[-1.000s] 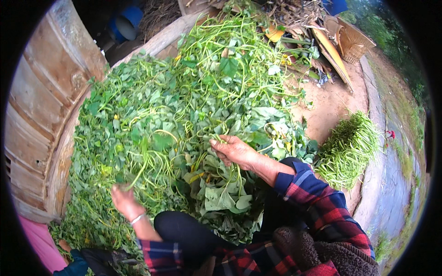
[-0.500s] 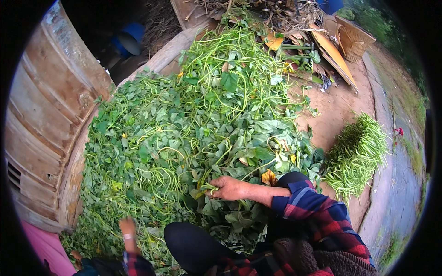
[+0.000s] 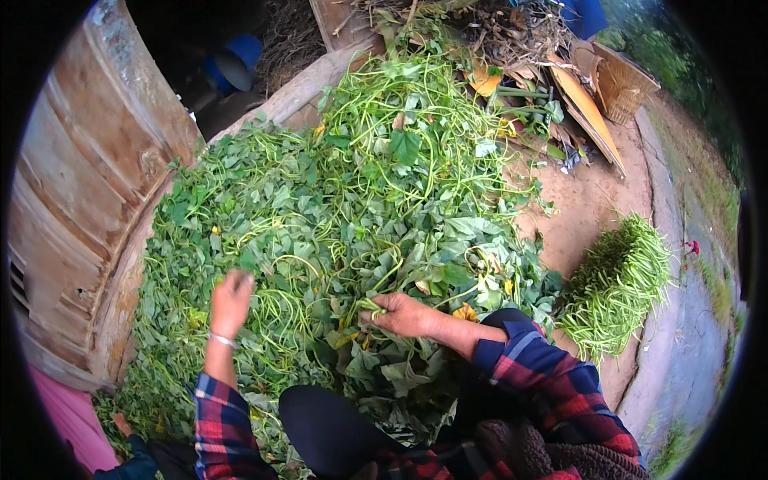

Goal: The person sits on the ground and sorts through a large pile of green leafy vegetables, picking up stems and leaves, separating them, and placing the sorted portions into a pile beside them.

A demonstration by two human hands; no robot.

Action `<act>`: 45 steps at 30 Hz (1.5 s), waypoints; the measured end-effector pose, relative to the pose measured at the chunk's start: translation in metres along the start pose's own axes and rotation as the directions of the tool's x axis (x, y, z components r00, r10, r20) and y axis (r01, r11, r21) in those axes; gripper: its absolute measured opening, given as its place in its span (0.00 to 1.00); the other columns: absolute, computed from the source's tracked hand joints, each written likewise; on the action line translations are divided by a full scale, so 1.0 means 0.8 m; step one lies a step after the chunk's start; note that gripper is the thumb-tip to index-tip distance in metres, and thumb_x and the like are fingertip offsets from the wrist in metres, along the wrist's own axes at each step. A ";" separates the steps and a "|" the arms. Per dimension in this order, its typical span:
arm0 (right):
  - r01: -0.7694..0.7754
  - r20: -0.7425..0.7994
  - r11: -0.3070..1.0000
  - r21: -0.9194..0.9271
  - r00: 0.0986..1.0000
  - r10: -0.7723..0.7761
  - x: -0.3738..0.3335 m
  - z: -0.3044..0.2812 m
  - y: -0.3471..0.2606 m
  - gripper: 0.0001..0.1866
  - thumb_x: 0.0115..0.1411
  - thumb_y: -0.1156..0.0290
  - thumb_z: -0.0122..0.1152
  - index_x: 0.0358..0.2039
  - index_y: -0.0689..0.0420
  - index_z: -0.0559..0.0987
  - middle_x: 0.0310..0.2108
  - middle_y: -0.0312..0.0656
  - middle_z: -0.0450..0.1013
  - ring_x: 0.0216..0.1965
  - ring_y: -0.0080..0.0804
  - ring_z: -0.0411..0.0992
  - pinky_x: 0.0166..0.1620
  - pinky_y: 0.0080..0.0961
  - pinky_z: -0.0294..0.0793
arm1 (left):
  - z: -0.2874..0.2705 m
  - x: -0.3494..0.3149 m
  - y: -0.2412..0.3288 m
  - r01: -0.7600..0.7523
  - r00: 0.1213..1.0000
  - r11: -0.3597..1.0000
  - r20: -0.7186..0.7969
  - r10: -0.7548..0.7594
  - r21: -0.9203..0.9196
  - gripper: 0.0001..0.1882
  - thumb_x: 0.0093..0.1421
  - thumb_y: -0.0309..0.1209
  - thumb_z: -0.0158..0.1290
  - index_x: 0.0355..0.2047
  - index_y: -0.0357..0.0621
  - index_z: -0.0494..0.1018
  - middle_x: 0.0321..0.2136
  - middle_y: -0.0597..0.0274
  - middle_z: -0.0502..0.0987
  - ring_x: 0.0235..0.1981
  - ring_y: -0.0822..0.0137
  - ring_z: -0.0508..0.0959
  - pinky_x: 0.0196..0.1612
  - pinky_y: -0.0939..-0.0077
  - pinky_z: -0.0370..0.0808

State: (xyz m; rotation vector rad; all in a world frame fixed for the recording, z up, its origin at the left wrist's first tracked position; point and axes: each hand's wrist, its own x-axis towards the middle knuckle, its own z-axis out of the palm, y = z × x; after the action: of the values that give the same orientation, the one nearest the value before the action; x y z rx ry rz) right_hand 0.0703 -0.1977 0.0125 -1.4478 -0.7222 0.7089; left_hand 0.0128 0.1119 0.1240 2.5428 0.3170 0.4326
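the heap of leafy green vines [image 3: 336,208] spreads across the ground in front of you. right of the heap lies a tidy bundle of stripped green stems [image 3: 620,284]. at the heap's near edge your right hand [image 3: 400,314] pinches a few vine stems. your left hand [image 3: 230,302] rests on the heap's left side, fingers loosely curled over leaves.
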 end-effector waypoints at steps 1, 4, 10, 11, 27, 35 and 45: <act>0.040 -0.042 0.999 -0.007 0.998 -0.040 -0.004 -0.005 -0.003 0.13 0.60 0.64 0.53 0.42 0.57 0.74 0.27 0.30 0.73 0.28 0.15 0.64 0.34 0.17 0.68 | 0.015 -0.022 -0.031 0.029 0.997 0.999 0.066 -0.031 0.038 0.13 0.58 0.33 0.50 0.37 0.36 0.74 0.25 0.56 0.78 0.25 0.68 0.76 0.31 0.75 0.72; -0.093 -0.046 0.996 0.001 0.995 0.093 -0.003 -0.011 -0.022 0.13 0.62 0.60 0.51 0.42 0.53 0.75 0.31 0.27 0.74 0.22 0.11 0.63 0.22 0.13 0.65 | 0.042 -0.105 -0.143 0.259 0.964 0.950 0.113 -0.242 -0.174 0.09 0.58 0.30 0.49 0.33 0.34 0.73 0.18 0.65 0.74 0.19 0.76 0.71 0.23 0.81 0.68; -0.094 -0.141 0.955 0.281 0.980 0.138 -0.016 -0.046 -0.070 0.13 0.60 0.59 0.53 0.38 0.55 0.75 0.13 0.27 0.59 0.13 0.15 0.55 0.15 0.15 0.57 | 0.073 -0.228 -0.257 0.544 0.839 0.800 0.192 -0.510 -0.255 0.12 0.57 0.31 0.50 0.33 0.33 0.73 0.21 0.57 0.76 0.19 0.71 0.75 0.23 0.77 0.70; -0.064 -0.153 0.939 0.339 0.981 0.122 -0.022 -0.055 -0.074 0.13 0.61 0.59 0.51 0.39 0.55 0.74 0.12 0.27 0.57 0.13 0.16 0.54 0.15 0.15 0.56 | 0.077 -0.238 -0.243 0.580 0.815 0.766 0.221 -0.536 -0.278 0.11 0.57 0.31 0.49 0.33 0.33 0.73 0.20 0.58 0.76 0.18 0.71 0.74 0.22 0.77 0.70; -0.234 -0.319 0.943 0.238 0.898 0.303 0.000 -0.051 -0.050 0.09 0.60 0.66 0.53 0.31 0.59 0.74 0.09 0.28 0.56 0.09 0.15 0.49 0.12 0.15 0.46 | 0.156 -0.261 -0.338 0.549 0.836 0.815 0.140 -0.531 -0.188 0.14 0.54 0.36 0.49 0.31 0.36 0.75 0.20 0.54 0.76 0.20 0.63 0.78 0.27 0.72 0.73; -0.394 -0.154 0.914 0.101 0.901 0.406 0.017 -0.027 -0.022 0.07 0.56 0.67 0.59 0.32 0.57 0.78 0.15 0.26 0.64 0.11 0.11 0.53 0.14 0.12 0.49 | 0.229 -0.248 -0.378 0.540 0.842 0.839 0.034 -0.539 -0.069 0.14 0.53 0.38 0.49 0.32 0.41 0.76 0.24 0.50 0.77 0.25 0.53 0.77 0.31 0.66 0.73; -0.464 -0.219 0.884 0.064 0.857 0.466 0.014 -0.030 -0.018 0.07 0.56 0.69 0.60 0.34 0.56 0.78 0.17 0.25 0.67 0.12 0.11 0.52 0.16 0.12 0.50 | 0.291 -0.166 -0.286 0.399 0.775 0.864 0.390 -0.497 0.309 0.21 0.47 0.47 0.56 0.33 0.45 0.72 0.33 0.50 0.75 0.37 0.50 0.75 0.39 0.57 0.71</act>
State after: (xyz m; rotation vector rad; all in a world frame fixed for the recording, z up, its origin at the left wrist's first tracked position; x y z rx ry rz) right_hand 0.0962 -0.2038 0.0270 -1.6841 -0.1810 0.8909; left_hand -0.0553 0.1517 -0.2192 2.5473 0.8013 -0.4089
